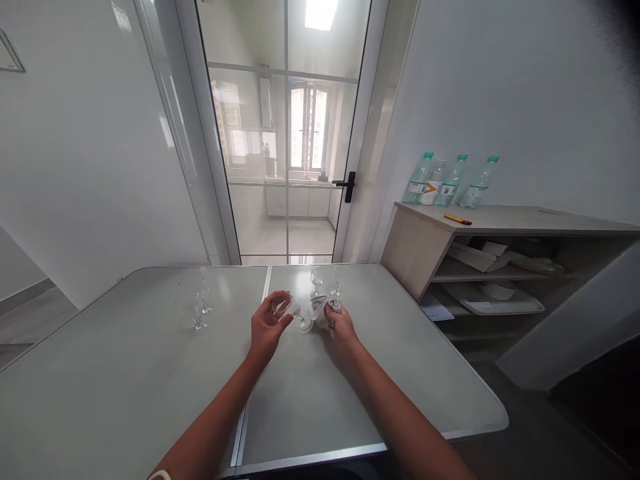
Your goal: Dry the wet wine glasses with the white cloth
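My left hand [267, 325] is wrapped round the bowl of a clear stemmed glass [284, 305], which is tilted so that its foot points right. In my right hand [343, 325] is a bunched greyish-white cloth [321, 308], close beside the foot of that glass; whether the two touch I cannot tell. Just behind the cloth, two more stemmed glasses [317, 280] stand upright on the table. Off to the left lie or stand several clear glass pieces [201, 310], too faint to make out exactly.
The pale table [150, 400] has a metal seam down its middle. Past its far edge is a glass door [287, 133] with a black handle [346, 187]. On the right, a wooden shelf unit [540, 220] bears several plastic bottles [450, 183] and a yellow-and-red pen-like object [457, 219].
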The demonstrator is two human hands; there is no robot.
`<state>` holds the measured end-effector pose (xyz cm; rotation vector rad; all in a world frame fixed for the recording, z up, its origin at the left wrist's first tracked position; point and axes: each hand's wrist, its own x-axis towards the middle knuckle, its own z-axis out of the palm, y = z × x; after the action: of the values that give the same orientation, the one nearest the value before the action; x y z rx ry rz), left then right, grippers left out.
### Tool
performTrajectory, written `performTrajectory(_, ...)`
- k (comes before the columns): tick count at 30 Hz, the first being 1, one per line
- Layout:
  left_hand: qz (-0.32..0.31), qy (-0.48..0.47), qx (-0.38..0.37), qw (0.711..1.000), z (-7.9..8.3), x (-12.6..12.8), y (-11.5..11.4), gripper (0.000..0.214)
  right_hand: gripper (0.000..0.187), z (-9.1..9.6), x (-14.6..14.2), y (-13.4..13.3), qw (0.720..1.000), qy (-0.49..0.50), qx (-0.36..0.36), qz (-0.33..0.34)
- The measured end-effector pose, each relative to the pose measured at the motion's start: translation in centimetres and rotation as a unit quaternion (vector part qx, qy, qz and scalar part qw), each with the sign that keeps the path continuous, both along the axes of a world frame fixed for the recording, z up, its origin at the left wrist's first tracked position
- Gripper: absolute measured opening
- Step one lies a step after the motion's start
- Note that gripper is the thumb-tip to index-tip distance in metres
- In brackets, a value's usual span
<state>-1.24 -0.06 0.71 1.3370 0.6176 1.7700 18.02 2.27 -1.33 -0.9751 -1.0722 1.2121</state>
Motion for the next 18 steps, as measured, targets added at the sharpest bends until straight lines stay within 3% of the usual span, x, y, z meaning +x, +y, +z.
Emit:
performTrajectory(4,-0.027,0.061,0.048,0.997,0.1,0.3,-0.5,0.058,0.036,0.3,-1.0,-1.1,0.98,0.077,-0.082,0.165)
performTrajectory(6,-0.036,0.084,0.06,0.994,0.0,0.3,-0.7,0.058,0.035,0.2,-1.3,-1.5,0.967,0.098,-0.112,0.209)
performTrajectory(13,-0.061,0.238,0.049,0.968,0.3,1.0,-2.3,0.059,0.019,-1.5,-1.0,-1.2,0.971,0.054,-0.127,0.196)
performTrajectory(18,-0.05,0.223,0.053,0.972,0.5,1.3,-2.6,0.059,0.021,-1.6,-1.2,-1.1,0.982,0.049,-0.112,0.147)
